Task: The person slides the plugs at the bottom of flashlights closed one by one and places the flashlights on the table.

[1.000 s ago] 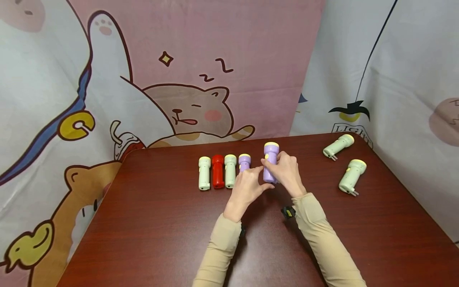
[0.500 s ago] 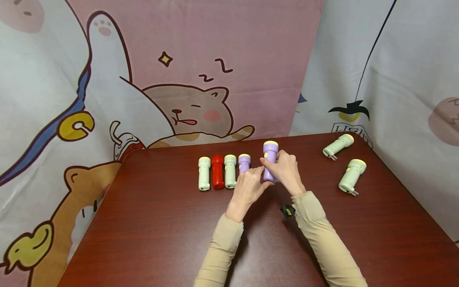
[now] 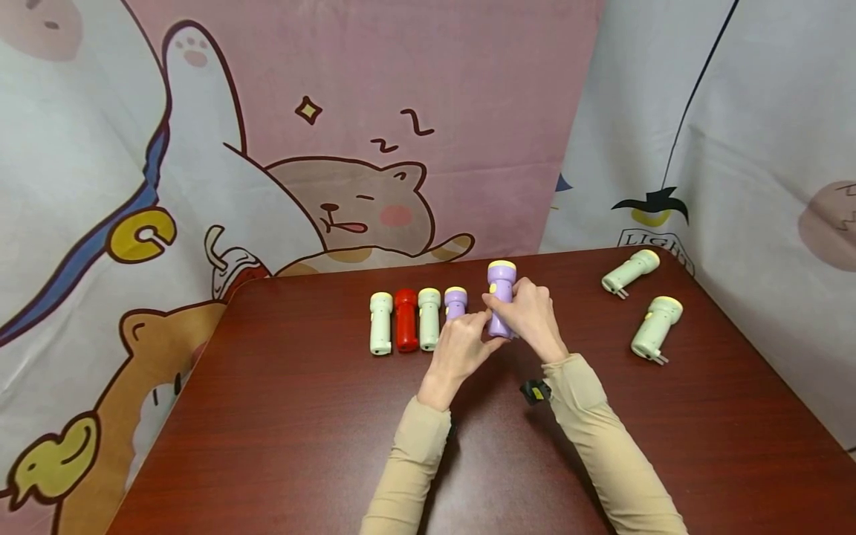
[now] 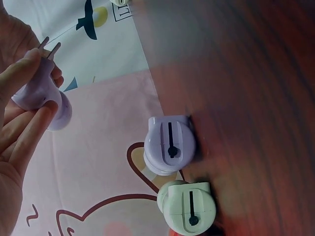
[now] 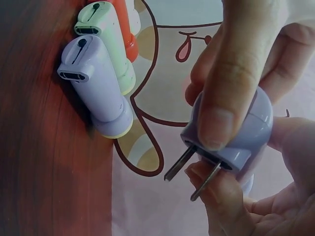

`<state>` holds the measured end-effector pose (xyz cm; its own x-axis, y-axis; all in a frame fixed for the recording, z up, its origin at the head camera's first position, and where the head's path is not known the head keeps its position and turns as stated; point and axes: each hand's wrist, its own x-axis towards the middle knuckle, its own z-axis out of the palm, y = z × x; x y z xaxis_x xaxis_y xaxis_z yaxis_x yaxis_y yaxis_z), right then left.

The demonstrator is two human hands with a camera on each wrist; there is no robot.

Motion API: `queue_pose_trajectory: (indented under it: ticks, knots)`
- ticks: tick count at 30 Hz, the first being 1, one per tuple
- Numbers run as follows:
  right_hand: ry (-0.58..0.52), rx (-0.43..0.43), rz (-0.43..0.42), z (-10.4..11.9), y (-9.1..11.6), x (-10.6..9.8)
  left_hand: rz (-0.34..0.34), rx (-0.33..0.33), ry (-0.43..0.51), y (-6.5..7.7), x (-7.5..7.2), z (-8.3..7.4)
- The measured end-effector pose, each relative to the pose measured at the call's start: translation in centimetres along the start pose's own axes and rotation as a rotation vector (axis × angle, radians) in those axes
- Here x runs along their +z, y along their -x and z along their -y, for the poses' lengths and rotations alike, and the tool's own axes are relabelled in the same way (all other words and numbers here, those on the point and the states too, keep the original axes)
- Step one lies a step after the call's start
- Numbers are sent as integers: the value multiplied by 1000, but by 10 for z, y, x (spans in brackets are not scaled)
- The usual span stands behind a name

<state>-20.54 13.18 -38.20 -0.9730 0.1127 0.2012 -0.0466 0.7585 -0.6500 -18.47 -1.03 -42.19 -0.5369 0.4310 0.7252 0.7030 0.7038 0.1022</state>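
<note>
Both hands hold a purple flashlight (image 3: pixel 500 301) with a yellow rim, lens end pointing away. My right hand (image 3: pixel 533 316) grips its barrel from the right. From the left, my left hand (image 3: pixel 460 348) pinches the tail end. In the right wrist view, the left thumb (image 5: pixel 219 125) presses the tail just above two metal plug prongs (image 5: pixel 192 172) that stick out. Left of the held one, a second purple flashlight (image 5: pixel 98 88) lies on the table, its prongs folded into the slot. My left hand partly covers it in the head view.
Continuing that row leftward are a pale green flashlight (image 3: pixel 429 319), a red flashlight (image 3: pixel 406 319) and another pale green flashlight (image 3: pixel 381 323). Two pale green flashlights (image 3: pixel 630 273) (image 3: pixel 657 329) with prongs out lie at the right of the brown table (image 3: pixel 301 431). A cartoon cloth (image 3: pixel 495 126) hangs behind.
The held purple flashlight has shifted slightly left and away, with the right hand. The left thumb has come closer in against its tail end. The other flashlights stay put.
</note>
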Motion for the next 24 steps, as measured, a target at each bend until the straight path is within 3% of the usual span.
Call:
queue_pose_trajectory:
  ticks: [9, 24]
  knots:
    - [5, -5, -5, 0, 0, 0, 19, 12, 29, 0, -1, 1]
    - [16, -3, 9, 3, 1, -1, 51, 50, 0, -2, -6, 3]
